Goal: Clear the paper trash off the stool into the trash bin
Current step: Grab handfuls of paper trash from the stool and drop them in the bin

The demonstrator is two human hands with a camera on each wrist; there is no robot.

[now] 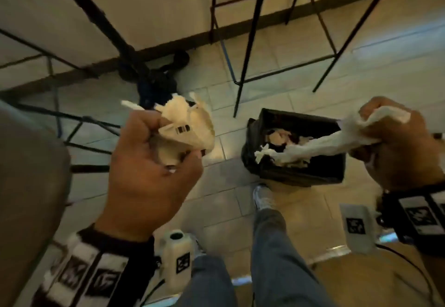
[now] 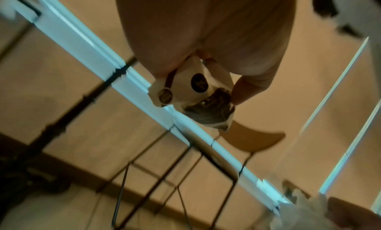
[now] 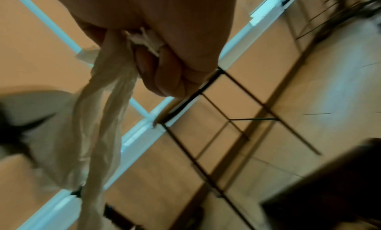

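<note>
My left hand (image 1: 154, 152) grips a crumpled wad of paper trash (image 1: 190, 126) with a barcode on it, held left of the bin. The left wrist view shows that printed paper (image 2: 191, 88) bunched in my curled fingers. My right hand (image 1: 395, 143) holds a long twisted white paper tissue (image 1: 310, 147), whose loose end hangs over the black-lined trash bin (image 1: 337, 174) on the floor. The same tissue (image 3: 103, 119) trails from my fist in the right wrist view. White scraps (image 1: 279, 136) lie inside the bin. A grey stool seat (image 1: 21, 162) shows at the left edge.
Black metal stool legs (image 1: 248, 49) stand behind the bin on the tiled floor. A dark bundle (image 1: 156, 82) lies by the wall at the back. My legs in jeans and a shoe (image 1: 263, 198) are just in front of the bin.
</note>
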